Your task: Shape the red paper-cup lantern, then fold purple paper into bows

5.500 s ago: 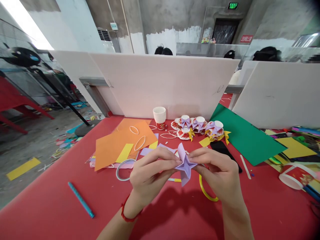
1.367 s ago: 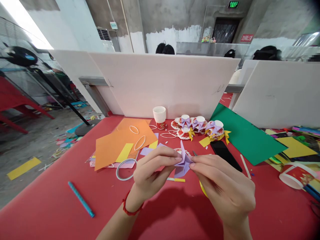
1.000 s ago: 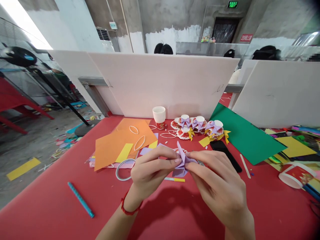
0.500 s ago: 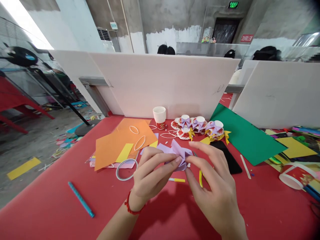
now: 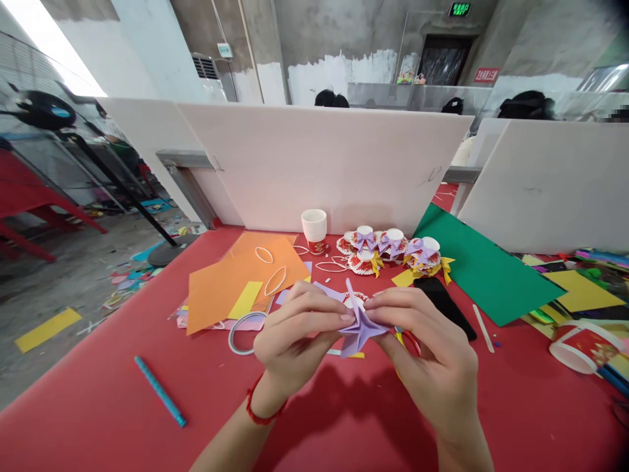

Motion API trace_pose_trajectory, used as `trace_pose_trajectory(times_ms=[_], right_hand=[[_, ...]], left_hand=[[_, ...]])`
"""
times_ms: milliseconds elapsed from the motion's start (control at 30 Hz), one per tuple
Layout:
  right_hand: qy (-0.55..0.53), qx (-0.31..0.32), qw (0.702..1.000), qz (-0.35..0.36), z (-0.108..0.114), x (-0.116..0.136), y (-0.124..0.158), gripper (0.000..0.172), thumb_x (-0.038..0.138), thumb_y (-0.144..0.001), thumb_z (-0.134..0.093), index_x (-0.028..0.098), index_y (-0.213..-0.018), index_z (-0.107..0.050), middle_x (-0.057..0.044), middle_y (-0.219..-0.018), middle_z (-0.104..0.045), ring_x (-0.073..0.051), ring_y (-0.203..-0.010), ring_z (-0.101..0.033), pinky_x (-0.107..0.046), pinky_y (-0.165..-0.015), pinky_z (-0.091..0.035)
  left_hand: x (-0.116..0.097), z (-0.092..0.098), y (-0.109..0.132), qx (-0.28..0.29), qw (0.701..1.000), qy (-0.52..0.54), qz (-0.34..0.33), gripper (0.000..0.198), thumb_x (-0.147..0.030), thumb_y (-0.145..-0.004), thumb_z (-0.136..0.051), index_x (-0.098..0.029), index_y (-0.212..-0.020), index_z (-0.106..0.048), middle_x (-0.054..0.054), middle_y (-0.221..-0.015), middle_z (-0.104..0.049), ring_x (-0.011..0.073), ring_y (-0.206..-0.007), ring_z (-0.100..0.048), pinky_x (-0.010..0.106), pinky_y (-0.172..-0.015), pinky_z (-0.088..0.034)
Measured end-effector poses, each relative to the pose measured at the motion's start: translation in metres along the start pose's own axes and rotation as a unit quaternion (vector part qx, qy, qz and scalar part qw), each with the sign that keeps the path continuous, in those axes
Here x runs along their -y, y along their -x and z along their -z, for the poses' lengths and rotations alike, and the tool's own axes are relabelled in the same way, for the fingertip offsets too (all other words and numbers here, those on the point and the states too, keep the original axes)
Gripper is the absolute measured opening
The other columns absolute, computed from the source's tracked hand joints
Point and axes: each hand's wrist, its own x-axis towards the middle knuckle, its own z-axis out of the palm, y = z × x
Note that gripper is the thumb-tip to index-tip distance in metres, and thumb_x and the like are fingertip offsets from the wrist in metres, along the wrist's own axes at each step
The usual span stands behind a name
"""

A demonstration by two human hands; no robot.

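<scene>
A folded piece of purple paper (image 5: 362,330) with pointed flaps is held up above the red table (image 5: 221,419). My left hand (image 5: 299,331) pinches its left side between thumb and fingers. My right hand (image 5: 430,354) grips the right side, its thumb underneath and fingers on top. Partly hidden behind my right hand are scissors (image 5: 411,342) with red and yellow handles. Just past the paper lie another purple paper sheet (image 5: 328,290) and a red-and-white piece, both mostly covered by my hands. A roll of tape (image 5: 240,337) lies left of my left hand.
Decorated paper-cup pieces with purple bows (image 5: 392,246) stand at the back beside stacked paper cups (image 5: 314,229). Orange paper (image 5: 216,288) and a teal pen (image 5: 160,392) lie left. A black phone (image 5: 445,307), green sheet (image 5: 486,275) and tipped cup (image 5: 572,347) are right. A white partition (image 5: 314,164) rises behind.
My right hand has come in and closed on the right side of the purple paper. The paper has turned, and its flaps now spread toward me.
</scene>
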Motion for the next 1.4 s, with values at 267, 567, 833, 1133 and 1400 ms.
trace_pose_trajectory(times_ms=[267, 567, 833, 1133, 1400], right_hand=[[-0.038, -0.035, 0.999, 0.004, -0.003, -0.001, 0.003, 0.03, -0.003, -0.08, -0.068, 0.024, -0.088, -0.078, -0.003, -0.085, -0.077, -0.02, -0.08, -0.069, -0.034, -0.069, -0.059], [-0.053, -0.051, 0.997, -0.013, -0.005, 0.0, 0.003, 0.032, -0.002, -0.079, -0.07, 0.027, -0.088, -0.081, -0.002, -0.08, -0.077, -0.019, -0.076, -0.07, -0.032, -0.064, -0.059], [0.041, -0.024, 0.999, 0.023, 0.002, -0.001, 0.003, 0.024, 0.0, -0.081, -0.069, 0.021, -0.088, -0.077, -0.003, -0.085, -0.077, -0.018, -0.078, -0.069, -0.034, -0.072, -0.055], [0.116, -0.018, 0.993, -0.026, -0.004, 0.001, 0.006, 0.007, 0.013, -0.088, -0.066, 0.019, -0.088, -0.069, -0.004, -0.086, -0.074, -0.018, -0.08, -0.068, -0.032, -0.071, -0.054], [0.129, -0.036, 0.991, -0.029, -0.01, 0.003, 0.004, 0.016, 0.006, -0.087, -0.059, 0.02, -0.078, -0.06, 0.0, -0.069, -0.065, -0.012, -0.06, -0.06, -0.022, -0.056, -0.05]], left_hand=[[-0.001, 0.007, -0.002, 0.034, 0.999, -0.02, -0.031, 0.007, -0.015, -0.092, -0.066, -0.014, -0.085, -0.068, 0.004, -0.074, -0.073, 0.0127, -0.066, -0.061, 0.028, -0.056, -0.052], [-0.002, 0.007, -0.004, 0.018, 0.999, -0.015, -0.022, 0.007, -0.017, -0.09, -0.068, -0.017, -0.084, -0.069, 0.002, -0.071, -0.071, 0.0119, -0.059, -0.058, 0.027, -0.051, -0.048], [-0.011, 0.019, -0.005, 0.097, 0.975, -0.171, -0.101, 0.011, -0.009, -0.092, -0.061, -0.017, -0.087, -0.068, 0.004, -0.08, -0.077, 0.0149, -0.07, -0.065, 0.033, -0.067, -0.049], [-0.013, 0.017, -0.005, 0.1, 0.961, -0.23, -0.119, 0.017, -0.003, -0.082, -0.07, -0.02, -0.077, -0.068, -0.001, -0.073, -0.07, 0.0144, -0.069, -0.059, 0.032, -0.066, -0.045], [-0.009, 0.006, 0.0, 0.096, 0.984, -0.138, -0.063, 0.014, -0.003, -0.085, -0.06, -0.015, -0.09, -0.067, 0.004, -0.077, -0.066, 0.0149, -0.067, -0.061, 0.033, -0.065, -0.049]])
